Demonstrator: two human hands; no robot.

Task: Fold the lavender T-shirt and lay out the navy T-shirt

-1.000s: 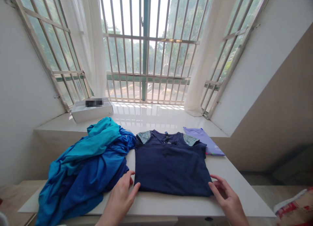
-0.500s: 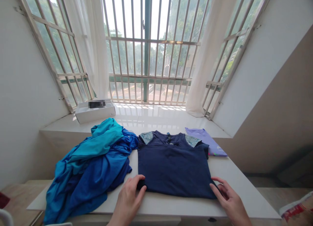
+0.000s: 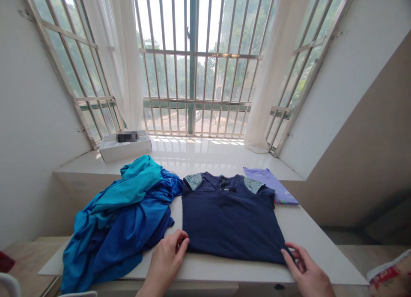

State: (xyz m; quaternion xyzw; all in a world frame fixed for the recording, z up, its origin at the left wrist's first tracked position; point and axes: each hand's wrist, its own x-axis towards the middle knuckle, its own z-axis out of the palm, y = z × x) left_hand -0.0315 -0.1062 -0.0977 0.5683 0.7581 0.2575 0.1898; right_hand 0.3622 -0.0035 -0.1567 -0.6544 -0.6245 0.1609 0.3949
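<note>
A navy T-shirt (image 3: 231, 226) lies on the white table, its lower part folded up toward the neckline. Patterned shoulder panels and the collar show at its far end. At the near left corner, my left hand (image 3: 168, 256) pinches the hem between thumb and fingers. The near right corner is gripped by my right hand (image 3: 305, 267), thumb on top of the cloth. Left of the shirt is a rumpled heap of blue and teal clothes (image 3: 125, 220). A folded lilac garment (image 3: 276, 188) rests partly behind the shirt's right sleeve.
The white table (image 3: 334, 262) runs up to a window ledge (image 3: 205, 155). An open white box (image 3: 125, 149) stands on the ledge at left. White curtains (image 3: 260, 117) hang before the barred window. A red and white package (image 3: 391, 273) shows at the lower right edge.
My right hand has shifted slightly right and nearer, and the shirt's near right corner has spread outward with it. My left hand's fingers have drawn closer together at the left corner.
</note>
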